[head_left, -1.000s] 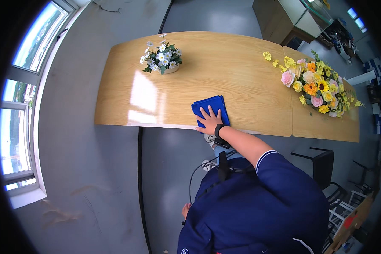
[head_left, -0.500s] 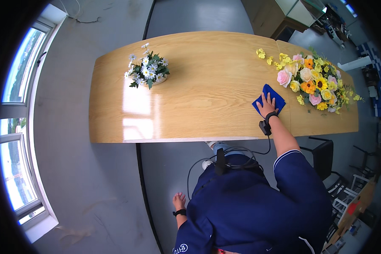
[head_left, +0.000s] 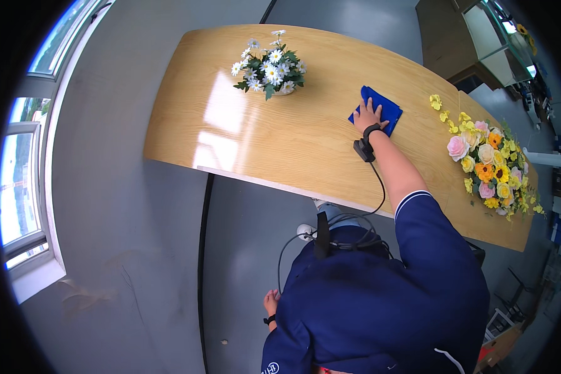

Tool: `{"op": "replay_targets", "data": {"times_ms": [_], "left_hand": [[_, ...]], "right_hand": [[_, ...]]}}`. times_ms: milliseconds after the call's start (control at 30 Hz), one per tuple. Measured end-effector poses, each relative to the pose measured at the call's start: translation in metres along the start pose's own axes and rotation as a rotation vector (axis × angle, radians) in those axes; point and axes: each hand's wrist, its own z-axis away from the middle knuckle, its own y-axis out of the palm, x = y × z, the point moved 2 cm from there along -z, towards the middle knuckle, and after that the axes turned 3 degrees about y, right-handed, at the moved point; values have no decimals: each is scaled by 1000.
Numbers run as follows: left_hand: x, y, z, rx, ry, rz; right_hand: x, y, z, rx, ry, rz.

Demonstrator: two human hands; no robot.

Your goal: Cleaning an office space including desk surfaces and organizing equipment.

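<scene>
Head view is showing the right hand (head_left: 369,116) pressing flat, fingers spread, on a blue cloth (head_left: 380,107). Cloth is lying on the wooden bench (head_left: 293,143). Left hand (head_left: 271,303) is hanging loosely open, holding nothing.

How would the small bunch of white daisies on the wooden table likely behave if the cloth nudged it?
The daisy bunch stands upright on a small base, so it would probably tip or slide. It looks light. The table looks glossy, so little grip.
</scene>
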Motion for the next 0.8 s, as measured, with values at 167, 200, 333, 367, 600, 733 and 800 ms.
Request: {"op": "replay_targets", "data": {"times_ms": [167, 200, 333, 367, 600, 733, 800], "left_hand": [[83, -30, 1, -90, -131, 98], [97, -32, -2, -84, -136, 113], [109, -29, -23, -20, -107, 150], [101, -25, -25, 3, -99, 155], [11, -9, -21, 93, -78, 142], [-41, -3, -11, 125, -33, 54], [-38, -11, -26, 152, -14, -14]], "right_hand": [[126, 53, 88, -1, -535, 116], [138, 64, 108, 7, -614, 146], [141, 94, 170, 54, -843, 221], [131, 99, 175, 46, -876, 243], [8, 75, 161, -66, -601, 249], [-107, 60, 158, -62, -203, 196], [-151, 59, 171, -36, -38, 131]]}}
